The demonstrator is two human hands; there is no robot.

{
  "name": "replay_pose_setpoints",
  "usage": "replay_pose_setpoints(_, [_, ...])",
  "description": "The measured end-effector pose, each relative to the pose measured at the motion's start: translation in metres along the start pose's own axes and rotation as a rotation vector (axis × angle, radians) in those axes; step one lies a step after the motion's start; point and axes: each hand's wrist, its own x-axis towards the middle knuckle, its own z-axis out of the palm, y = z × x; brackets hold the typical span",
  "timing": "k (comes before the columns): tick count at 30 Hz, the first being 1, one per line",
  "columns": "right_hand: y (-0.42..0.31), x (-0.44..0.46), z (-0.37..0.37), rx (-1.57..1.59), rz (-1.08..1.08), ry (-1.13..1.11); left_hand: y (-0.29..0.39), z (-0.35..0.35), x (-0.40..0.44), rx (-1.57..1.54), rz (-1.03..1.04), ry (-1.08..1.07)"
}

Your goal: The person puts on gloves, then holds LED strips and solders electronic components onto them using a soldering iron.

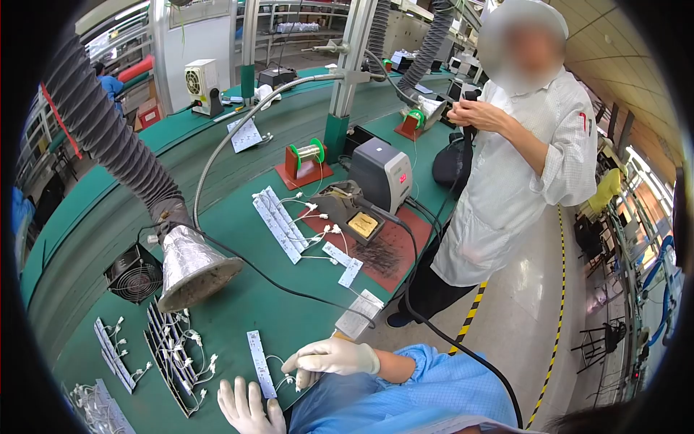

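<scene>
A narrow white circuit board strip (260,364) with thin white wires lies on the green bench between my hands. My left hand (249,409), in a white glove, rests beside the strip's lower end with its fingers spread and nothing held. My right hand (334,359), gloved too, is to the right of the strip, over its wires, its fingers bent and close together. Whatever those fingers hold, if anything, is hidden. A small white connector (290,379) shows just below the right fingertips.
Several wired strips (173,354) lie at left, near a fume funnel (191,271) and black fan (135,275). Further off are more boards (278,224), a soldering station (379,173), sponge (363,224) and wire spool (307,153). A cable crosses by a person in a white coat (499,188).
</scene>
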Motion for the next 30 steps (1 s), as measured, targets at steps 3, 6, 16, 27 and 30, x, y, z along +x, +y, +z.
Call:
replay_pose_setpoints(3, [-0.002,0.000,-0.001,0.007,0.019,0.013,0.012,-0.012,0.023,-0.074,-0.062,0.081])
replay_pose_setpoints(6, [0.001,0.000,-0.001,0.042,0.023,0.002,0.011,-0.013,0.022,-0.080,-0.067,0.071])
replay_pose_setpoints(16, [-0.001,-0.001,0.000,0.007,0.017,0.023,0.011,-0.012,0.023,-0.070,-0.058,0.109])
replay_pose_setpoints(27, [-0.009,-0.002,0.005,-0.057,0.018,0.062,0.010,-0.009,0.022,-0.094,-0.015,0.155])
replay_pose_setpoints(30, [-0.009,-0.003,0.007,-0.052,-0.012,0.040,0.009,-0.011,0.021,-0.090,-0.009,0.143])
